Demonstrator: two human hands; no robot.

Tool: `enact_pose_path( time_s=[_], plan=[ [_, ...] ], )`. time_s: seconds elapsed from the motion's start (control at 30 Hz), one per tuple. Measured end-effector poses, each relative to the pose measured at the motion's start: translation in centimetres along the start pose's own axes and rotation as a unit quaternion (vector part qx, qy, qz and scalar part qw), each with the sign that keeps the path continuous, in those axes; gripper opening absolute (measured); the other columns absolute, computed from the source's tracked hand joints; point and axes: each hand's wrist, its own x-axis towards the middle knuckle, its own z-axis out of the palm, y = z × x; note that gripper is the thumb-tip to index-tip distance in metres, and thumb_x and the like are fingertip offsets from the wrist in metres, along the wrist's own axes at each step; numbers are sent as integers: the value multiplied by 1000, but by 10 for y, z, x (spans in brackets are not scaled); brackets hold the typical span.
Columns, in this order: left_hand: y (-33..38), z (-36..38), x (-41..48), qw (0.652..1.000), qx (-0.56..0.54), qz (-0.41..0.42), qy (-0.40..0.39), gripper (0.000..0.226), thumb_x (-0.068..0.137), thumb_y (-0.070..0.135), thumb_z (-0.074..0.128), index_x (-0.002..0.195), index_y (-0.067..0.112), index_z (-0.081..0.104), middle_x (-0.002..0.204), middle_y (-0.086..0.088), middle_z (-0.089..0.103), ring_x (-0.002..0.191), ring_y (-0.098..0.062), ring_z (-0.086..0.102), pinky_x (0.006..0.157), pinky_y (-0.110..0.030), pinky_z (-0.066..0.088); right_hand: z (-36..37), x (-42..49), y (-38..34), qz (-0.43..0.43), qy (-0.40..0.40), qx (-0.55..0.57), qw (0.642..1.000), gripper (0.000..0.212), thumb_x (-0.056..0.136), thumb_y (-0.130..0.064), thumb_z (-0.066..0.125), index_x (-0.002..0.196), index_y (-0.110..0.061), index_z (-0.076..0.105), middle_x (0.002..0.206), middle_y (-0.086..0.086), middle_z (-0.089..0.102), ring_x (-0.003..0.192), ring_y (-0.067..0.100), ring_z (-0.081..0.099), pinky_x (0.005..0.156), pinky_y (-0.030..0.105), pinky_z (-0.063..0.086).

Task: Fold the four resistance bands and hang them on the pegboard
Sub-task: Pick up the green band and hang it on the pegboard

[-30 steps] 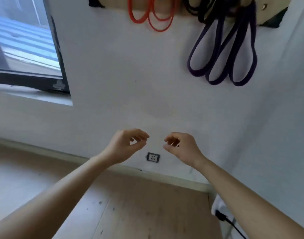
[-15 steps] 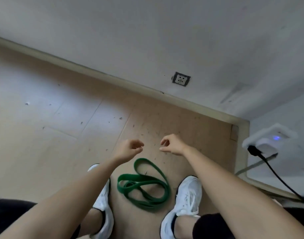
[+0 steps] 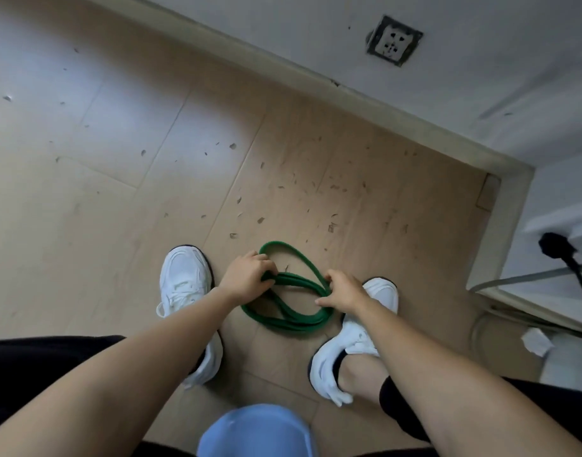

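Pick-up step: green band (image 3: 284, 319) on floor (image 3: 118, 192) is gripped by left hand (image 3: 246, 280) & right hand (image 3: 344, 293), both closed on strands. Next: lift, fold.

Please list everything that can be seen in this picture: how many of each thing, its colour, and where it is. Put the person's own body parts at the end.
resistance band: one, green, coiled on the floor between the shoes
floor: one, light wood, with small dark specks
wall socket: one, white, low on the wall, top right
plug: one, black, with a cable, right edge
shoes: two, white, either side of the band
left hand: one, closed on the band's left part
right hand: one, closed on the band's right part
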Motion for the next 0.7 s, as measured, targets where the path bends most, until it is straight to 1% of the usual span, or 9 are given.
enact_pose_path(
  time_s=[0.1,0.17,0.23,0.33,0.43,0.5,0.53,0.63,0.7],
  plan=[
    [-2,-2,4,999,-19,-14,39,15,92,33,71,105,24,71,100,2,71,94,-23,59,67,-31,38,13,1,2,16,27,5,999,29,75,-29,82,92,-20,59,91,3,68,87,28,64,72,35,52],
    [-3,-2,3,997,-35,-28,61,15,93,33,70,104,23,70,98,1,72,93,-23,60,67,-31,38,16,3,3,27,38,27,999,21,74,-24,77,88,-19,62,89,5,70,85,29,65,74,36,54],
    [-4,-4,3,995,-55,-47,63,16,92,31,71,106,23,70,101,2,71,96,-22,61,70,-32,41,13,3,3,27,52,69,996,23,72,-25,77,91,-21,66,88,2,69,86,26,65,78,36,56],
    [-6,-14,6,993,-86,-63,54,29,87,31,74,115,25,69,111,3,69,103,-23,60,84,-36,48,-3,1,2,21,80,148,986,23,72,-24,80,91,-24,68,92,-1,69,90,22,66,82,34,55],
    [3,-39,16,985,-134,-67,86,51,82,39,78,128,27,62,123,4,61,113,-17,53,96,-35,45,-26,-1,-9,2,110,205,973,21,73,-17,82,89,-16,68,91,3,68,86,21,62,79,34,52],
    [18,-63,27,983,-152,-48,92,56,81,42,79,132,29,59,129,5,57,119,-15,49,101,-36,43,-43,-6,-23,-13,120,229,966,23,73,-13,84,90,-12,68,88,10,68,81,21,62,79,40,56],
    [27,-76,32,984,-150,-35,90,57,81,44,79,133,31,59,133,5,55,123,-16,47,105,-38,42,-51,-10,-32,-25,116,237,964,26,74,-11,85,93,-10,67,87,14,69,80,20,62,79,42,57],
    [50,-107,43,993,-100,-1,61,69,78,50,79,140,36,52,145,9,50,134,-17,39,111,-44,40,-78,-26,-63,-85,91,243,962,34,74,-9,86,100,-7,65,94,15,71,86,22,67,74,31,58],
    [61,-125,46,997,-71,24,7,76,77,51,81,144,34,49,145,9,53,135,-18,40,112,-45,38,-95,-36,-85,-125,84,229,962,36,73,-10,87,101,-14,65,99,10,71,94,22,68,80,32,59]
  ],
)
